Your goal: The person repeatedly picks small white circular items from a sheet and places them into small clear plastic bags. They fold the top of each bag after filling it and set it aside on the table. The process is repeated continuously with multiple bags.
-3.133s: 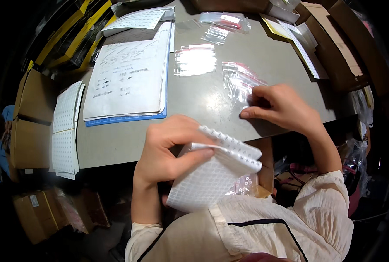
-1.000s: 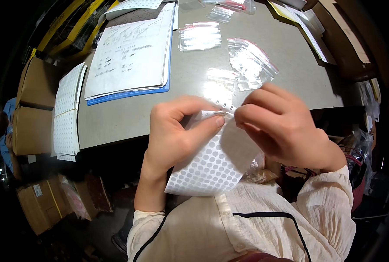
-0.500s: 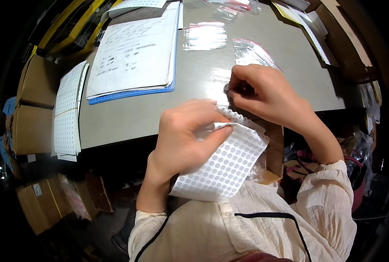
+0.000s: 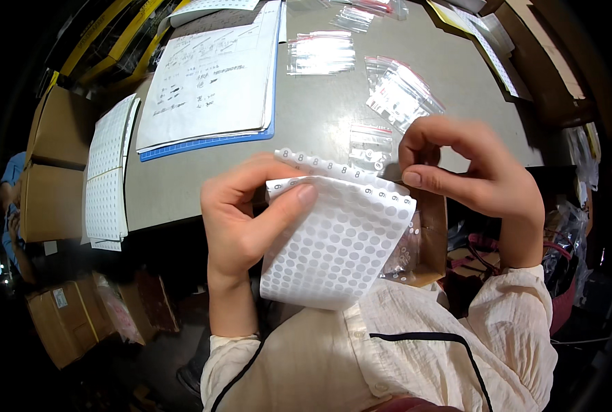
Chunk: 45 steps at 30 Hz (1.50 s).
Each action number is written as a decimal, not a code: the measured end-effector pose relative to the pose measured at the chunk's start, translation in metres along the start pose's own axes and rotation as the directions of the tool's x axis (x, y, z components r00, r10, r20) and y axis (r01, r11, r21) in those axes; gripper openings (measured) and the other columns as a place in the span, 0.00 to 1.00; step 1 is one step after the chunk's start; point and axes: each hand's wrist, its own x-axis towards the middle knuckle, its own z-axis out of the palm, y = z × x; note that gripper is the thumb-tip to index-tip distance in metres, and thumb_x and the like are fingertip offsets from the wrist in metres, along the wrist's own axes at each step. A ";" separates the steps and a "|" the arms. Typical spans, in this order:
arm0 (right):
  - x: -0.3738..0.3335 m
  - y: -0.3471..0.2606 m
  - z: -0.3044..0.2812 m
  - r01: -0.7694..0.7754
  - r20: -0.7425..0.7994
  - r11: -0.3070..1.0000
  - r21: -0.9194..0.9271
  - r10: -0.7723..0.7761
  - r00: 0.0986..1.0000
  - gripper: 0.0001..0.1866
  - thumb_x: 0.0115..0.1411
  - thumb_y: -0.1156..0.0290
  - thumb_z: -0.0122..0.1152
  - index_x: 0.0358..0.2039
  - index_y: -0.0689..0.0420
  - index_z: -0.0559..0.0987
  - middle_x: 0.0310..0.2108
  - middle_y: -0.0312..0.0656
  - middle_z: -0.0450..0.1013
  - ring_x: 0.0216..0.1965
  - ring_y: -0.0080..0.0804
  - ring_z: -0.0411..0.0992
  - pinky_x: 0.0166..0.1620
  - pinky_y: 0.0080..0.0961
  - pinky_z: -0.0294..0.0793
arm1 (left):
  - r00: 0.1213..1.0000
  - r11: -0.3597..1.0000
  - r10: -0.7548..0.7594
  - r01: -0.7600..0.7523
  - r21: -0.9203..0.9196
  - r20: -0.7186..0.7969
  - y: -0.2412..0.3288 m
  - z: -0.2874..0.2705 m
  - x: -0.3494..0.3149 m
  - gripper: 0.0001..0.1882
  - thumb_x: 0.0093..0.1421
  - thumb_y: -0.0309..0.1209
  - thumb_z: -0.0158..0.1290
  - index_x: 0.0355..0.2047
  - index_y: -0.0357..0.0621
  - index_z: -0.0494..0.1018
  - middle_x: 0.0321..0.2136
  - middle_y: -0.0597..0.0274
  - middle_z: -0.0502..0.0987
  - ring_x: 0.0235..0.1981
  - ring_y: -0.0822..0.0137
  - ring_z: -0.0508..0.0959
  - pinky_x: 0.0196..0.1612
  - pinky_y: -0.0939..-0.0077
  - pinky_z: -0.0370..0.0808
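Over the grey table (image 4: 306, 117), the left hand (image 4: 247, 220) grips a curled sheet of round stickers (image 4: 337, 240) at centre while the right hand (image 4: 474, 172), at three o'clock, pinches closed, seemingly lifting one sticker toward a small clear bag (image 4: 369, 147) at twelve o'clock.

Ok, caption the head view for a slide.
Left hand holds a sticker sheet; right hand pinches above it.

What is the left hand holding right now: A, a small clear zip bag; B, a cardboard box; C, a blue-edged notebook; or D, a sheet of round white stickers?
D: the left hand pinches a curled sheet of round white stickers between thumb and fingers, above the lap.
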 end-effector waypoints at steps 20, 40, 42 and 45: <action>-0.007 -0.003 0.039 0.215 -0.065 0.815 -0.538 -0.294 0.953 0.12 0.54 0.79 0.65 0.38 0.60 0.75 0.33 0.44 0.73 0.38 0.48 0.73 0.40 0.40 0.74 | 0.996 0.964 0.081 -0.071 0.256 -0.030 -0.005 0.023 0.009 0.04 0.53 0.19 0.64 0.31 0.33 0.83 0.30 0.56 0.84 0.31 0.69 0.81 0.35 0.77 0.74; -0.020 0.028 0.011 0.058 -0.154 0.991 -0.124 -0.077 0.985 0.07 0.63 0.81 0.66 0.40 0.67 0.79 0.37 0.42 0.78 0.49 0.33 0.79 0.51 0.28 0.79 | 0.830 0.855 0.314 -0.458 0.242 0.461 -0.007 0.030 0.022 0.06 0.47 0.18 0.64 0.27 0.38 0.82 0.25 0.56 0.81 0.28 0.55 0.82 0.62 0.47 0.78; -0.021 0.025 0.007 0.004 -0.190 1.000 -0.006 -0.005 0.982 0.07 0.64 0.76 0.68 0.40 0.64 0.80 0.36 0.37 0.78 0.44 0.27 0.78 0.47 0.24 0.79 | 0.839 0.854 0.301 -0.448 0.263 0.453 -0.009 0.031 0.021 0.06 0.47 0.18 0.64 0.27 0.38 0.81 0.25 0.56 0.81 0.28 0.55 0.82 0.62 0.47 0.78; -0.006 0.029 -0.011 -0.214 -0.229 0.958 0.190 0.255 0.940 0.10 0.67 0.65 0.67 0.37 0.59 0.80 0.32 0.30 0.76 0.32 0.14 0.72 0.33 0.13 0.72 | 0.850 0.860 0.278 -0.428 0.278 0.447 -0.009 0.032 0.021 0.05 0.48 0.18 0.64 0.27 0.38 0.81 0.25 0.55 0.82 0.28 0.55 0.82 0.61 0.48 0.79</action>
